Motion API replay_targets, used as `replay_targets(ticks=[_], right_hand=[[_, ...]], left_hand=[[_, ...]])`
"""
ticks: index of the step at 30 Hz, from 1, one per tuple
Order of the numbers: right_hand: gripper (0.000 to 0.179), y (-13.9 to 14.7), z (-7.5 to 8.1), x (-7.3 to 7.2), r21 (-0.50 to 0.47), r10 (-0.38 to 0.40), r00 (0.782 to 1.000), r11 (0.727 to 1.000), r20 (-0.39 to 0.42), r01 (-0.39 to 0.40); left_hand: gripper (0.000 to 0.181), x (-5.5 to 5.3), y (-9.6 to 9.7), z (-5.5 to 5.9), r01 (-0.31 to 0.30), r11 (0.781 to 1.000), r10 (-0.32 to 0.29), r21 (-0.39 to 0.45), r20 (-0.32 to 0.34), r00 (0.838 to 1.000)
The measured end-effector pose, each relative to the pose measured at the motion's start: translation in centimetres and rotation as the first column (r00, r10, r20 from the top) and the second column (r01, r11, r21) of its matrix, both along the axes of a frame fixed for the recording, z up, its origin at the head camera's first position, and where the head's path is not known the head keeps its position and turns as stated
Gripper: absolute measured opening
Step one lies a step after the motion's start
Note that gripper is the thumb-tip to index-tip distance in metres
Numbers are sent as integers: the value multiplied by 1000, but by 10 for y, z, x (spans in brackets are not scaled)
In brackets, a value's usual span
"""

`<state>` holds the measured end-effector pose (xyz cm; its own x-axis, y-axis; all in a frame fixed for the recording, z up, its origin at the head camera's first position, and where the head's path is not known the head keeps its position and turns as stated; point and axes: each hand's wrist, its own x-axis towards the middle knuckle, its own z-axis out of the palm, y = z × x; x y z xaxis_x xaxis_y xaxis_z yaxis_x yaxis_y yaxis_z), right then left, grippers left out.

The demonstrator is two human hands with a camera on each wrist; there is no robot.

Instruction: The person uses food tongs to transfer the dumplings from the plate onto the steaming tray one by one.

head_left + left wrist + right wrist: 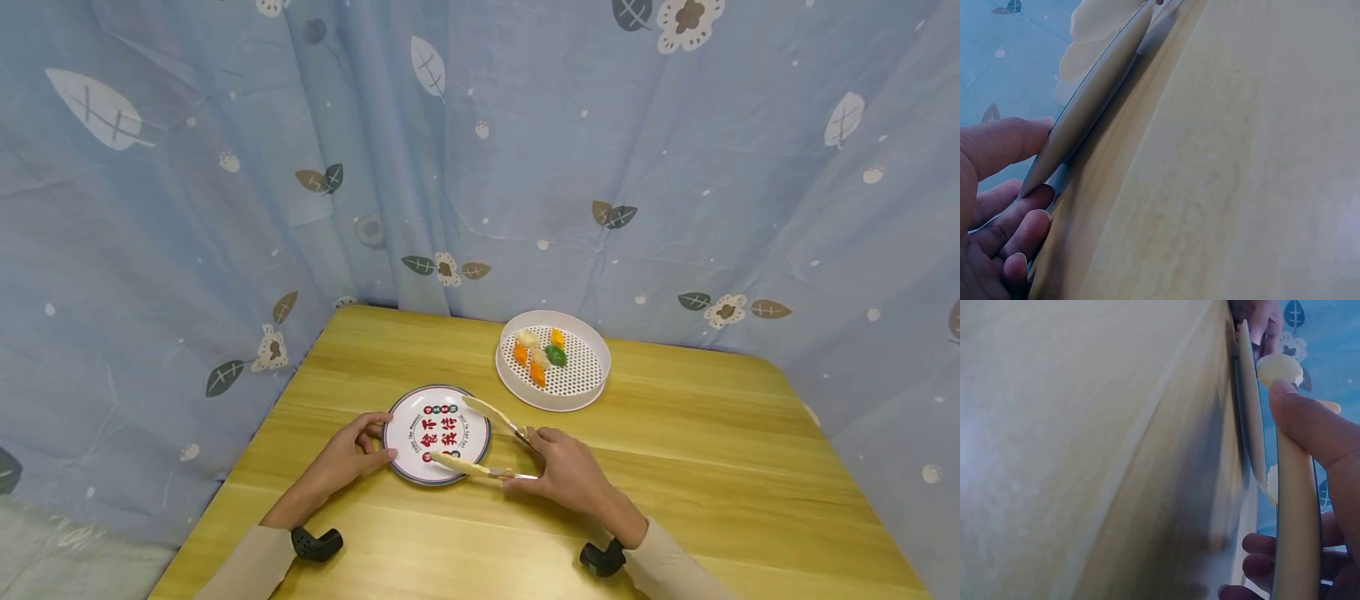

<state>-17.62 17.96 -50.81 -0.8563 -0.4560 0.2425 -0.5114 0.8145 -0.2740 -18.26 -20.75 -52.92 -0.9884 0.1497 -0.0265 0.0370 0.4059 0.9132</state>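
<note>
A white round plate (402, 421) with a dark rim and red characters lies at the middle left of the table. My left hand (347, 454) pinches its left edge; the left wrist view shows the thumb over the rim of the plate (1094, 103) and fingers beneath. In my right hand (566, 471) is a pair of tongs (472, 469) with metal arms and cream-coloured ends. The tong ends are spread apart over the plate, with no item between them. Close up in the right wrist view, the thumb presses along one arm of the tongs (1297, 512).
Behind the plate to the right stands a white round tray (551, 403) with a perforated bottom. It holds several small pieces: orange, yellow, cream, and a green piece (556, 356). A blue patterned curtain (525, 167) hangs along the far edge of the wooden table (720, 450).
</note>
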Motion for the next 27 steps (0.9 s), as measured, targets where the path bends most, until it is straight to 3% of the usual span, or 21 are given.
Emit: replay_targets(ticks=[5, 14, 20, 24, 27], right_hand=[[103, 1, -1, 2, -10, -14, 999, 1000, 44, 14], [93, 3, -4, 2, -9, 1, 998, 1000, 62, 0], [98, 9, 4, 0, -7, 6, 993, 1000, 121, -5], [91, 25, 17, -1, -21, 9, 991, 1000, 131, -6], [81, 47, 31, -2, -49, -43, 996, 998, 84, 47]], left_hand=[[59, 0, 1, 2, 3, 1000, -3, 5, 3, 1000], [58, -3, 2, 3, 21, 1000, -21, 10, 0, 1000], [58, -4, 0, 5, 22, 1000, -22, -13, 28, 999], [57, -5, -6, 14, 22, 997, -19, -76, 41, 999], [54, -6, -14, 27, 40, 983, -48, -180, -38, 998]])
